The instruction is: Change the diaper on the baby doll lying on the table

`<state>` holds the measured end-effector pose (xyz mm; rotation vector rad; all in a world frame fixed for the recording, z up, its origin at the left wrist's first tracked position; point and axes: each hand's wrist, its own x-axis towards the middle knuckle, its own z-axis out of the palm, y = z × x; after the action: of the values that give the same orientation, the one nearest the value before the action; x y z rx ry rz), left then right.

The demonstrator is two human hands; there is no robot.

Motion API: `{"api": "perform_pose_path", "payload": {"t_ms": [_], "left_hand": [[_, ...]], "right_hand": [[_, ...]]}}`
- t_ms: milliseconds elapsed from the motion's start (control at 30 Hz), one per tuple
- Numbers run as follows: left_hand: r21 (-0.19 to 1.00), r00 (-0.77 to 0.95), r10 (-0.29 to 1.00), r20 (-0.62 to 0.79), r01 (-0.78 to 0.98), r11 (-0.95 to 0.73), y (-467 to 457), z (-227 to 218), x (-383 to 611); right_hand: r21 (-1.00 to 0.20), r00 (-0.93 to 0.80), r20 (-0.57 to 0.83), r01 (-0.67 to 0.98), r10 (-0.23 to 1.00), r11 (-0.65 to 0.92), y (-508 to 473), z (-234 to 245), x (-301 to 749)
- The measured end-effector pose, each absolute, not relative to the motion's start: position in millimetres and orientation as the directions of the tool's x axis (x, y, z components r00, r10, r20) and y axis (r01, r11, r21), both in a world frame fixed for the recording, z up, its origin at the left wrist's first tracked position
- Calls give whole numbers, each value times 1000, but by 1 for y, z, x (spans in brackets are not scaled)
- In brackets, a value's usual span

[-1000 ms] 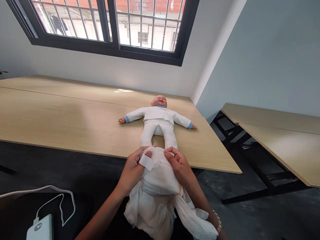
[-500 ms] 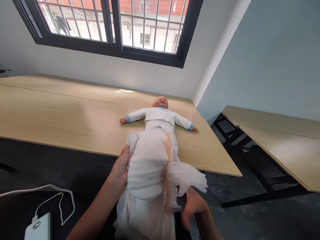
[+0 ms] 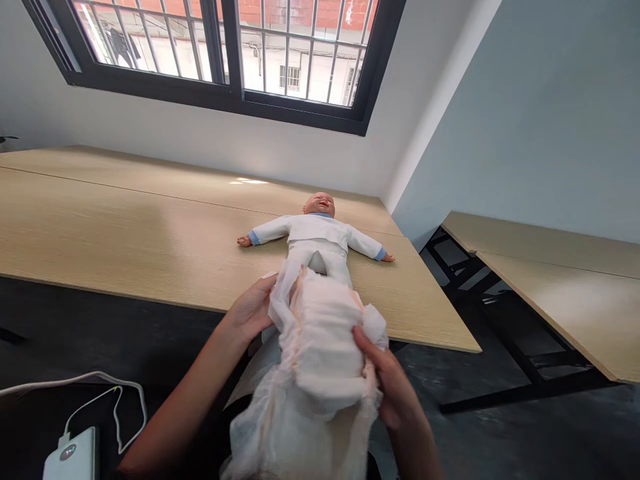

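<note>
A white disposable diaper (image 3: 327, 333), unfolded and wrinkled with orange-tinted edges, hangs in front of me, its lower end blurred. My left hand (image 3: 255, 307) is closed on its left edge near the top. On the other side my right hand (image 3: 385, 373) grips the right edge, thumb on the inner face. Beyond it a baby doll (image 3: 319, 230) in a white outfit with blue cuffs lies face up on the wooden table (image 3: 150, 233), arms spread and head away from me. The diaper hides the doll's lower legs.
A white power bank (image 3: 73, 457) with a white cable (image 3: 100, 375) lies at the lower left. Another table (image 3: 560, 280) with black legs stands to the right. Behind the doll are a wall and a barred window (image 3: 295, 60).
My right hand, loose and blurred below the side flap before, now holds the diaper's right edge. The diaper has been turned and spread, and more of the doll's legs shows.
</note>
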<state>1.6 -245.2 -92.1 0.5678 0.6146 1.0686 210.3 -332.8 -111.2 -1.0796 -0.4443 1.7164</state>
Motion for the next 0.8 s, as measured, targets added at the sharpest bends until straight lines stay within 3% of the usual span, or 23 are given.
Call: {"api": "perform_pose_path", "payload": {"t_ms": [100, 233, 367, 467, 600, 700, 800], "left_hand": [[680, 328, 926, -190, -637, 365, -255, -87, -26], [730, 236, 954, -187, -616, 295, -279, -102, -54], [865, 298, 922, -249, -360, 350, -301, -133, -59], [896, 312, 890, -334, -189, 402, -305, -150, -47], [728, 559, 759, -333, -360, 584, -298, -165, -22], [527, 713, 672, -201, -499, 687, -294, -178, -1], [390, 754, 652, -81, -578, 717, -294, -188, 21]], "right_hand": [[-624, -32, -548, -650, 836, -434, -331, -98, 247], [-614, 127, -599, -706, 791, -352, -336, -78, 297], [-661, 371, -616, -724, 695, -198, -352, -63, 330], [-706, 437, -564, -695, 701, -135, -360, -60, 341], [-638, 346, -649, -733, 678, -236, -354, -68, 341], [-566, 232, -685, -766, 690, -305, -344, -80, 340], [-586, 194, -658, -739, 728, -333, -338, -93, 345]]}}
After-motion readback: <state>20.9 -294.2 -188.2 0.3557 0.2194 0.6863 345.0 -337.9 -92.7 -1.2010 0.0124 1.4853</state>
